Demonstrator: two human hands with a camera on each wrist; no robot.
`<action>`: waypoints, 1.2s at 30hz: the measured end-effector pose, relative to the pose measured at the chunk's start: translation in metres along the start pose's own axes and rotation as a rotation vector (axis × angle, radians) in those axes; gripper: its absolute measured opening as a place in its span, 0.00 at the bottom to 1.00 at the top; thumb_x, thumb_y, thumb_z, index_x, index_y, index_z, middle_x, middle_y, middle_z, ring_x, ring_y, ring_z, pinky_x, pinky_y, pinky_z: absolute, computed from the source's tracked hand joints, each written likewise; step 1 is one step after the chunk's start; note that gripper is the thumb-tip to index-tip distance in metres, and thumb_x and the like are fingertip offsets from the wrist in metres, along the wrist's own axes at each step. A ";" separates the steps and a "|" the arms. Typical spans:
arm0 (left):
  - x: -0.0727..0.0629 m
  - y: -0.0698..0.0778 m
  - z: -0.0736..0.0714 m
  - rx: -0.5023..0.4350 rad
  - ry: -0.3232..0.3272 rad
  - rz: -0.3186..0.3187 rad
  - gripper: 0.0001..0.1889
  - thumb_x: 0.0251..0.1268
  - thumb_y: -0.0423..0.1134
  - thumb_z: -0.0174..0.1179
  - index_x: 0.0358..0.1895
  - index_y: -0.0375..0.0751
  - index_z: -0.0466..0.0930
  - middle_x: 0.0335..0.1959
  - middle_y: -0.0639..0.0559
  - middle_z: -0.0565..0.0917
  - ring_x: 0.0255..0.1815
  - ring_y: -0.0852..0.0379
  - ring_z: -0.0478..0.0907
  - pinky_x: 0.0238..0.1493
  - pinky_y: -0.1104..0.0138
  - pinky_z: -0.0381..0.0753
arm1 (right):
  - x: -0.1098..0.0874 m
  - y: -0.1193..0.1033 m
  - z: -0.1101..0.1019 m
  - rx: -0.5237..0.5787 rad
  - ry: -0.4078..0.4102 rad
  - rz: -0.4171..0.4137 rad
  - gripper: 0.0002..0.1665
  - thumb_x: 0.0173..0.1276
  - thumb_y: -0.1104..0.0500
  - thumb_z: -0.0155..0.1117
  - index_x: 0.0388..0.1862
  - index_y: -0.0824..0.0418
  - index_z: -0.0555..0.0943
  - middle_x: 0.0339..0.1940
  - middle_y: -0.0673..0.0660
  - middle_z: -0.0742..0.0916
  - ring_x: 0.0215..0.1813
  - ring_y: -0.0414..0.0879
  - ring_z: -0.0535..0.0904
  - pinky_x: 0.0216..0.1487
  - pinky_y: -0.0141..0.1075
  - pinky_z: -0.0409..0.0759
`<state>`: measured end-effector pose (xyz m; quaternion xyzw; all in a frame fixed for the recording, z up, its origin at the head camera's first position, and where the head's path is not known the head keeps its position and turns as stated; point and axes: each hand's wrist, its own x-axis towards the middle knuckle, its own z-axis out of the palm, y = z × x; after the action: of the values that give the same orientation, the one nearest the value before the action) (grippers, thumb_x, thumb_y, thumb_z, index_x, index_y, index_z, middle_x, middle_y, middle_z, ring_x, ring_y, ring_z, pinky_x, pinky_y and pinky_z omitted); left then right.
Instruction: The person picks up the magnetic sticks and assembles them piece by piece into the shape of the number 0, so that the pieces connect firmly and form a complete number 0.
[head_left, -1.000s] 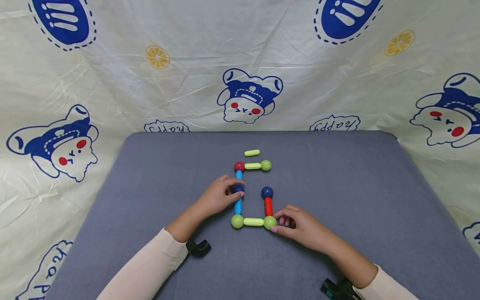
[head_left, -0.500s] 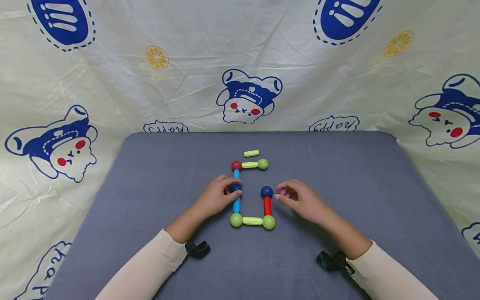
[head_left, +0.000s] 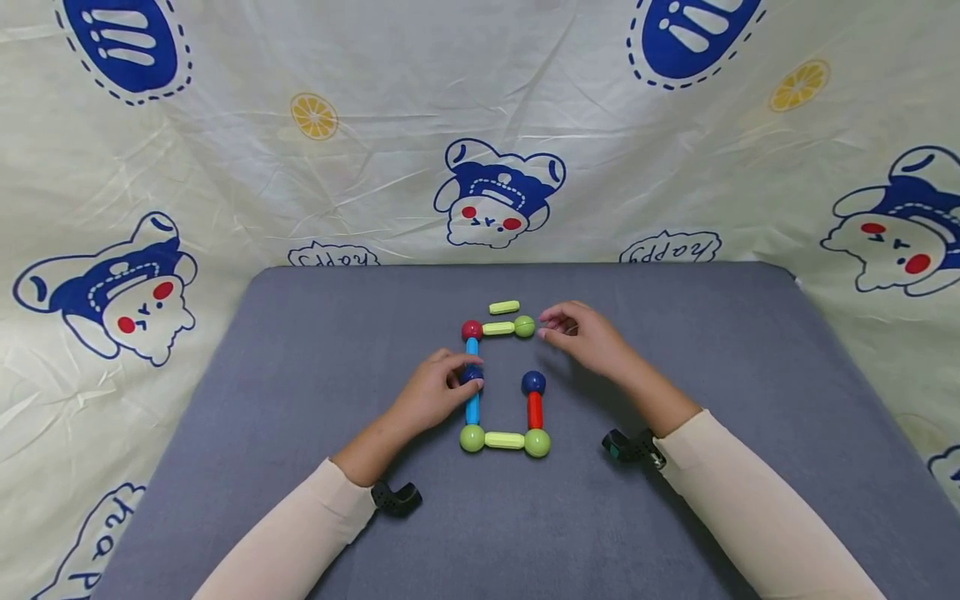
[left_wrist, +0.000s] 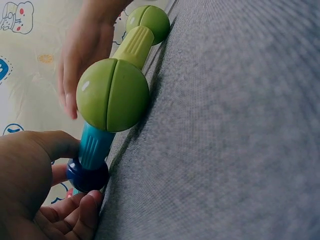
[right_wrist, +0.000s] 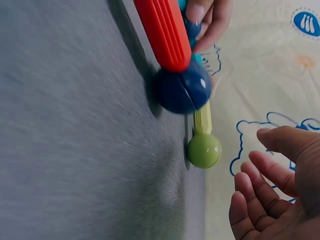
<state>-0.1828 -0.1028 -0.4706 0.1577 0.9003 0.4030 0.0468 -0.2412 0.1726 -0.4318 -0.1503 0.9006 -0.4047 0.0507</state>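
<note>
A C-like figure of rods and balls lies on the grey table. Along its left side, my left hand [head_left: 438, 387] holds the dark blue ball [left_wrist: 87, 176] between thumb and fingers, with blue rods [head_left: 472, 409] running from it both ways. The far side has a red ball [head_left: 472, 331], a yellow-green rod [head_left: 498, 329] and a green ball [head_left: 524, 326]. Just right of that green ball is my right hand [head_left: 585, 337], fingers loosely bent and holding nothing. On the near right, a red rod [right_wrist: 162, 32] joins a green ball [head_left: 537, 442] to another dark blue ball [right_wrist: 182, 89].
A loose yellow-green rod [head_left: 504, 307] lies just beyond the figure. The near side has another yellow-green rod [head_left: 505, 440] and a green ball [left_wrist: 112, 95]. A printed white cloth [head_left: 405, 192] hangs behind the table [head_left: 360, 533].
My right hand has left the near-right green ball and moved away from me, past the dark blue ball, to the far green ball. The figure's far end shifted slightly left; my left hand stays put.
</note>
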 end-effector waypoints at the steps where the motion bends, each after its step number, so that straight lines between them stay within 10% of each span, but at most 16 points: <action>1: 0.000 -0.001 0.001 -0.004 0.001 -0.002 0.17 0.69 0.45 0.66 0.58 0.50 0.84 0.37 0.50 0.76 0.31 0.60 0.72 0.31 0.70 0.72 | 0.006 0.000 0.000 0.000 -0.004 0.004 0.18 0.72 0.57 0.66 0.56 0.65 0.81 0.48 0.61 0.82 0.50 0.52 0.79 0.55 0.46 0.79; 17: 0.004 -0.006 0.002 -0.044 0.000 -0.009 0.15 0.68 0.46 0.66 0.56 0.51 0.85 0.36 0.50 0.74 0.31 0.59 0.72 0.32 0.70 0.72 | 0.073 -0.002 0.015 -0.144 -0.051 0.044 0.21 0.73 0.54 0.64 0.61 0.62 0.81 0.58 0.64 0.80 0.60 0.58 0.78 0.61 0.51 0.79; 36: 0.005 -0.010 0.002 -0.080 0.005 -0.027 0.15 0.68 0.45 0.67 0.56 0.52 0.85 0.37 0.51 0.74 0.31 0.59 0.72 0.31 0.69 0.72 | 0.097 -0.011 0.037 -0.277 -0.126 0.122 0.16 0.70 0.57 0.66 0.52 0.65 0.84 0.51 0.63 0.82 0.52 0.54 0.74 0.57 0.48 0.76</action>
<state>-0.1891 -0.1061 -0.4790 0.1424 0.8856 0.4384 0.0561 -0.3225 0.1095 -0.4455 -0.1259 0.9503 -0.2627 0.1104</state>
